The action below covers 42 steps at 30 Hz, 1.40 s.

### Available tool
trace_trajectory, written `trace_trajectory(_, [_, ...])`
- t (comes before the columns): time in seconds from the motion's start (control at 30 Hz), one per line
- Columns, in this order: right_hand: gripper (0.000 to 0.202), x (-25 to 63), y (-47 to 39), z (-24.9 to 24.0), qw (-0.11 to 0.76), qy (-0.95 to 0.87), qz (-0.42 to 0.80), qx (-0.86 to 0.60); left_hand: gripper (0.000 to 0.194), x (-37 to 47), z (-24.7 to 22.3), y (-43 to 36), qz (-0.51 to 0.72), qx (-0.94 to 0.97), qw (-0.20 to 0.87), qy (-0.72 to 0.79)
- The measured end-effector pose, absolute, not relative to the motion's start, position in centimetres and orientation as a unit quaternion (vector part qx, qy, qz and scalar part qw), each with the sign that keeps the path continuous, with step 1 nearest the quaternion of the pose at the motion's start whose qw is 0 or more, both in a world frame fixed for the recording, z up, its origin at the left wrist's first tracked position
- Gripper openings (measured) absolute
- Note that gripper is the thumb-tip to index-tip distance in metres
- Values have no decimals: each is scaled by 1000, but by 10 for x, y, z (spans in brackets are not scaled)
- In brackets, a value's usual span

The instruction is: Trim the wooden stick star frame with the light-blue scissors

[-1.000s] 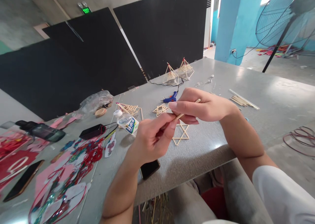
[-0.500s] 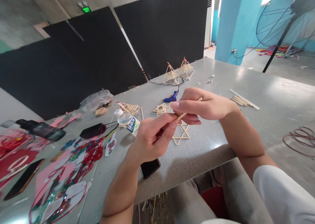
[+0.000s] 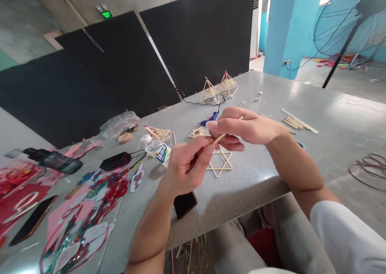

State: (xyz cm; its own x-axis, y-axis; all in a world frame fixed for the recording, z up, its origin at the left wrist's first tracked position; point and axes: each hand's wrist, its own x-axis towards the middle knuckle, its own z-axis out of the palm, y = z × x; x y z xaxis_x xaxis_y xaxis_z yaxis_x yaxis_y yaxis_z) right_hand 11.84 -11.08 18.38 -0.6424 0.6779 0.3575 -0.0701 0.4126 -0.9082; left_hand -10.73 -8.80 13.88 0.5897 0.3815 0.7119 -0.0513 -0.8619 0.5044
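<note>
A thin wooden stick [image 3: 220, 137] is held above the table between my two hands. My left hand [image 3: 190, 161] pinches its lower end between thumb and fingers. Around its upper part my right hand [image 3: 241, 127] is closed, with the other tip sticking out above the knuckles. Below the hands a star of sticks [image 3: 221, 168] lies on the table, partly hidden. Behind it are a smaller stick star [image 3: 197, 132] and a blue glue gun [image 3: 208, 119]. A clear bottle [image 3: 157, 148] with a label is beside my left hand.
Two stick pyramids [image 3: 210, 92] stand at the back. Loose sticks [image 3: 294, 123] lie on the right. A phone [image 3: 184, 205] is near the front edge. Beaded red cords [image 3: 111, 189], a black case [image 3: 115, 160] and a second phone [image 3: 33, 219] are on the left.
Both hands have shifted slightly left with the stick still between them. The view has turned a little, so the items on the left appear slightly further right.
</note>
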Motion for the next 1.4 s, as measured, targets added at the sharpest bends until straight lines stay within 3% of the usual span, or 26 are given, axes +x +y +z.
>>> trace_trajectory(0.27, [69,102,-90,176,352,-679,642,-50,20,-108,127,-91,442,839,310,70])
trace_trajectory(0.9, [70,98,-87,168,396,-677,620,-26,33,-101,128,-89,432,775,461,20])
trace_trajectory(1.07, [50,103,-96,168,486,-671,559,-30,32,-98,137,-90,466,740,485,-5])
trace_trajectory(1.23, [34,142,-132,134,520,-655,519,-177,30,-98,150,-96,506,716,481,-15])
trace_trajectory(1.3, [35,172,-153,107,498,-632,511,-302,29,-100,154,-100,520,709,477,-12])
trace_trajectory(1.4, [43,233,-183,63,466,-598,401,-514,27,-104,159,-101,532,692,488,-3])
